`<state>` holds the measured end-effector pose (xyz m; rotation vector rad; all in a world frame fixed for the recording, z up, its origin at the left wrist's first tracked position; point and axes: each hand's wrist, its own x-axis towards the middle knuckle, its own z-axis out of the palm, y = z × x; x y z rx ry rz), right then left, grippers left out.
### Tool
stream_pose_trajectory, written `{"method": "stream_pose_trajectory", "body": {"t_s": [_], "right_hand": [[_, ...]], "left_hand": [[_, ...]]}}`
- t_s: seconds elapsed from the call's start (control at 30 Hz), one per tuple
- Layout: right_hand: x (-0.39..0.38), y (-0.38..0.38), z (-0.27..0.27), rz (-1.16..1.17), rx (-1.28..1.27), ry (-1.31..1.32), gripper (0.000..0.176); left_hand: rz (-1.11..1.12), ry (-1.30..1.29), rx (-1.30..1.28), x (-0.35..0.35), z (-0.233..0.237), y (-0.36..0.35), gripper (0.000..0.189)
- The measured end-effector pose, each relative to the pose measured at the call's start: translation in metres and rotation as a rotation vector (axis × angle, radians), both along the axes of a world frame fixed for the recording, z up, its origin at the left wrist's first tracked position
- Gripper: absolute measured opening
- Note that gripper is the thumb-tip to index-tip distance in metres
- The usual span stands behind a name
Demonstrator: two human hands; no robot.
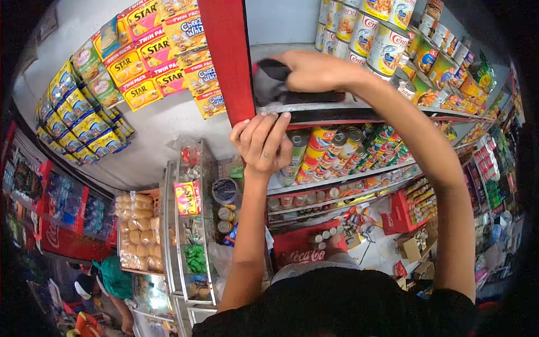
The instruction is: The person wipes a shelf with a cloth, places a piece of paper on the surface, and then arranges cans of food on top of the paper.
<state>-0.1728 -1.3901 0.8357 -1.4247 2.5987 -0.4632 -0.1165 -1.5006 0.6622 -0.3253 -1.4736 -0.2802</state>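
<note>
My right hand (315,71) is closed on a dark cloth (272,85), pressed to the upper shelf at its left end by the red post (229,50). The cloth looks slightly blurred, and part of it is hidden under my fingers. Lower down, my left hand (261,141) has its fingers hooked over the front edge of the shelf (331,114) at the foot of that post. Stacked white-labelled cans (387,48) stand on the same shelf, right of my right hand. Just under the shelf edge, rows of tins (323,147) fill the level beside my left hand.
Sachet packs (143,67) hang on the wall at left. Below are a glass display case (193,241) and bagged bread rolls (138,231). A red Coca-Cola crate (306,250) and cartons (412,247) sit on the floor. A person in green (115,278) is at lower left.
</note>
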Motion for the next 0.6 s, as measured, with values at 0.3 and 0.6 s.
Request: {"method": "stream_pose_trajectory", "body": {"t_s": [0.3,0.6], "right_hand": [[-0.072,0.001,-0.022,-0.296,-0.815,-0.544,0.037],[-0.001,-0.003,-0.033,-0.026,-0.351,-0.355,0.046]], "left_hand": [[-0.021,0.001,-0.024,-0.001,-0.015,-0.003,0.023],[-0.009,0.041,-0.017,-0.004,-0.019,-0.001,0.028]]}}
